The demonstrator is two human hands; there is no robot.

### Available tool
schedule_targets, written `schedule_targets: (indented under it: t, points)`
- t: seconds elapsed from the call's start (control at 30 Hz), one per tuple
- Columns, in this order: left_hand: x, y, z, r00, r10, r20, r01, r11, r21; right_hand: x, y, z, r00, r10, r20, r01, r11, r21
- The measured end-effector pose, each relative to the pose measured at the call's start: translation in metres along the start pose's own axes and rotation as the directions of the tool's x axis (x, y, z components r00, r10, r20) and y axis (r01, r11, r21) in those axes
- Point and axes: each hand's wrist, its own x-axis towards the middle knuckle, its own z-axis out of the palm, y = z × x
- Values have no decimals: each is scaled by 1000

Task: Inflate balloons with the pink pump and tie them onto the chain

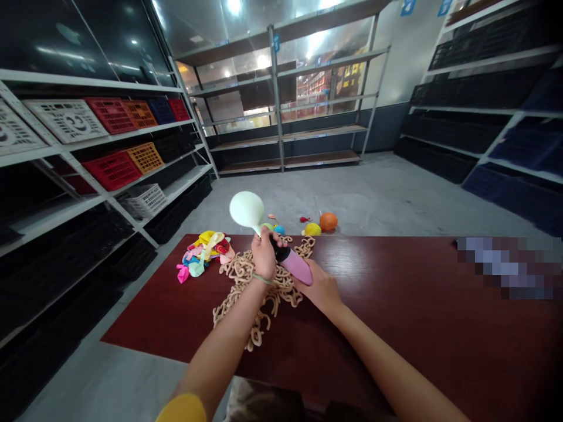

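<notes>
Below, a dark red tabletop point(396, 281) spreads wide, both forearms angling inward over it. Under them sprawls a tangle of beige coils point(240, 271), partly covered by the left forearm; a pixelated object point(497, 264) at far right is unreadable. The right hand point(322, 291) wraps the pink body of a pump point(299, 268), some fingers hidden beneath. The left hand point(264, 259), thumb upward, is closed round the neck of a pale green balloon point(246, 208) at the pump's black end; its fingers obscure the join.

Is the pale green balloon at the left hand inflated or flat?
Inflated: the pale green balloon swells round above the left hand.
</notes>
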Motion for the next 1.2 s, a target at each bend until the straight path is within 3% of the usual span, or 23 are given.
schedule_targets:
  t: [0.1, 0.2, 0.3, 0.37, 0.53, 0.6, 0.73, 0.87, 0.97, 1.1, 1.2]
  points:
    - [8, 7, -3, 997, -2, -83, 1, 1000, -12, 0, -1, 0, 999, -24, 37, 24, 1000, -9]
    - [32, 36, -10, 987, 20, -161, -21, 1000, -6, 1, -1, 2, 997, -59, 45, 58, 998, 11]
    - [50, 59, -12, 984, 78, -162, -79, 997, 1, 2, 0, 4, 997, -58, 48, 57, 998, 35]
    - [48, 56, -9, 984, 91, -152, -93, 996, -7, 3, 1, 4, 998, -46, 41, 44, 998, 43]
    - [11, 12, 3, 999, 13, 29, -14, 1000, 16, 2, 3, 0, 1000, 8, 8, -9, 999, 44]
    - [5, 4, 1, 999, -8, 47, 7, 1000, 24, 1, 2, -1, 1000, 7, 24, -8, 999, 46]
    - [29, 32, -14, 1000, -4, -31, 5, 1000, 26, 0, 1, 2, 997, -32, 73, 27, 997, 66]
    - [54, 60, -17, 990, 82, -115, -83, 997, -4, 1, 1, 5, 996, -45, 79, 38, 996, 82]
    - [43, 43, -4, 985, 126, -120, -130, 991, -21, 2, 3, 4, 998, -8, 61, 3, 997, 81]
    - [12, 1, 11, 998, 50, 31, -50, 999, 10, 2, 5, 1, 997, 66, 44, -69, 994, 87]
    - [10, 0, 5, 998, -4, 61, 2, 1000, 27, 2, 4, 0, 994, 70, 86, -77, 993, 90]
